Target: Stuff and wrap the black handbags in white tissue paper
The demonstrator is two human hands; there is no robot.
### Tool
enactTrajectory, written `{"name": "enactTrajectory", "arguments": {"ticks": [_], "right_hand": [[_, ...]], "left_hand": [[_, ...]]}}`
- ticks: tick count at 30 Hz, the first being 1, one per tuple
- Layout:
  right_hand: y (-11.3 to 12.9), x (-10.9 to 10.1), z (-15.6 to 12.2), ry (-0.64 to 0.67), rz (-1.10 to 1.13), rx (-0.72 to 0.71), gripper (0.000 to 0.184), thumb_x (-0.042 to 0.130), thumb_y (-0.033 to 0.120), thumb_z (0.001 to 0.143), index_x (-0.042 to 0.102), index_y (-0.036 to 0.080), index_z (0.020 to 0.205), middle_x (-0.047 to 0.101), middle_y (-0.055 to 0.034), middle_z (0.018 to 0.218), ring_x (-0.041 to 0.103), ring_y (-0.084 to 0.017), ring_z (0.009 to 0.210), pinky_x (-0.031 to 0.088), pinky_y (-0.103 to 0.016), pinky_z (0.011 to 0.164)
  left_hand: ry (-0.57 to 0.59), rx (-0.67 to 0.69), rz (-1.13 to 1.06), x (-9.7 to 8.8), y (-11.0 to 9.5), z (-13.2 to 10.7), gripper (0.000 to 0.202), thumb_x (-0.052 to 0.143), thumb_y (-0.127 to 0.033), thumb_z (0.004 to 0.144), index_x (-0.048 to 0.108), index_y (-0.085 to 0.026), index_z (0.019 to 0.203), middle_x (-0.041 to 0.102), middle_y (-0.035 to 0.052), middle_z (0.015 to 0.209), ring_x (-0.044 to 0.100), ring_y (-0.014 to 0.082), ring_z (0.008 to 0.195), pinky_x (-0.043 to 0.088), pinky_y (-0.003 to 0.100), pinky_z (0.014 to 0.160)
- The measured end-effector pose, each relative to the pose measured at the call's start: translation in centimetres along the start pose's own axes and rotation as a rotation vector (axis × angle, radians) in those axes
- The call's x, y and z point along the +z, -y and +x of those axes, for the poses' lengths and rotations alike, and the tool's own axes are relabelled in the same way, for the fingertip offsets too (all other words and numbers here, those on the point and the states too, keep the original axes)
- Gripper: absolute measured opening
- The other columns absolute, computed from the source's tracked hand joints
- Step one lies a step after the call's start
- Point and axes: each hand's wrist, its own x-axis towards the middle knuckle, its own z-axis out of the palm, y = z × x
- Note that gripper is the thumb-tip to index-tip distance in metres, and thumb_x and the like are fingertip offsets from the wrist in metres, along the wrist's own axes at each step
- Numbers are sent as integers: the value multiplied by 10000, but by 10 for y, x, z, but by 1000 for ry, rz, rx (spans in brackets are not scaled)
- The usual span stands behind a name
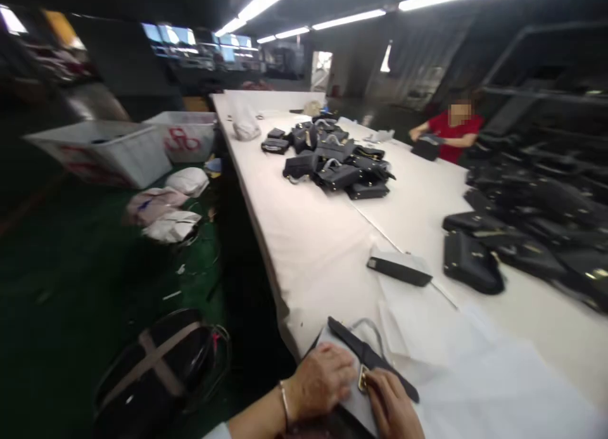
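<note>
Both my hands rest at the near edge of a long white table (pixel 308 249). My left hand (pixel 320 382) lies fingers-flat on white wrapping paper (pixel 427 337) that covers part of a black bag. My right hand (pixel 392 404) presses its fingers together at the gold clasp (pixel 363 379) of a black strap (pixel 368 356) lying across the paper. What lies under the paper is mostly hidden.
A pile of black handbags (pixel 332 157) sits mid-table, more black bags (pixel 522 230) crowd the right side. A flat black piece (pixel 399 269) lies ahead. A person in red (pixel 451 132) works at the far right. White bins (pixel 109 151), wrapped bundles and a dark bag (pixel 156 369) stand on the green floor left.
</note>
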Motion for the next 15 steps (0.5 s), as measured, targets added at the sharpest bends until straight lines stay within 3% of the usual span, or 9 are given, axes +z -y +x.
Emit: {"name": "enactTrajectory", "arguments": {"ticks": [1,3,5,7,9,12,13,15], "right_hand": [[0,-2,-10,-12,1,-29,259,509,314,918,662,346,1125,728,-40,1070,713,-213,991,632,-325,856],[-4,-7,-34,-43,-38,-15,353,526,309,926,611,326,1268,679,-62,1243,672,-228,1112,600,-333,928],[-13,-14,-63,-84,-32,107,321,540,345,920,657,322,1218,674,-59,1262,664,-240,1131,591,-343,942],[-25,-24,-91,-182,17,390,287,548,433,894,724,290,1070,720,-66,1153,693,-258,1059,598,-363,920],[-36,-36,-109,-271,105,769,370,566,561,824,739,255,941,747,-79,1035,708,-283,985,600,-392,887],[-39,-49,-98,-290,421,1215,565,609,691,679,702,191,926,737,-127,1010,695,-313,983,592,-395,830],[-35,-50,-87,-279,557,1292,605,620,705,651,684,176,937,731,-138,1011,693,-310,974,589,-384,800],[-21,-47,-60,-212,762,1334,632,613,714,658,657,164,967,723,-139,1017,691,-287,939,570,-361,755]], "left_hand": [[-7,-59,-169,1,6,-10,341,535,-383,943,610,-231,1239,648,71,1297,599,213,1191,476,387,1052],[17,-112,-290,1,21,-37,451,566,-367,931,514,-249,1362,576,91,1403,541,260,1282,456,459,1081],[14,-214,-358,2,37,-69,519,560,-394,935,443,-295,1430,538,92,1445,547,267,1281,498,453,1044],[-18,-408,-479,4,56,-94,429,495,-447,956,528,-313,1363,615,64,1358,607,241,1207,525,405,1018],[-56,-661,-651,5,75,-104,454,399,-559,957,652,-269,1199,679,74,1242,636,243,1157,528,383,1008],[9,-994,-961,7,96,-82,788,300,-795,840,643,-163,1163,665,158,1228,641,300,1131,566,404,906],[87,-1050,-1054,9,100,-67,892,307,-854,779,606,-132,1208,656,184,1236,644,317,1119,576,412,863],[277,-1033,-1157,15,103,-36,1003,398,-895,676,558,-93,1257,640,213,1260,634,336,1133,564,420,874]]}}
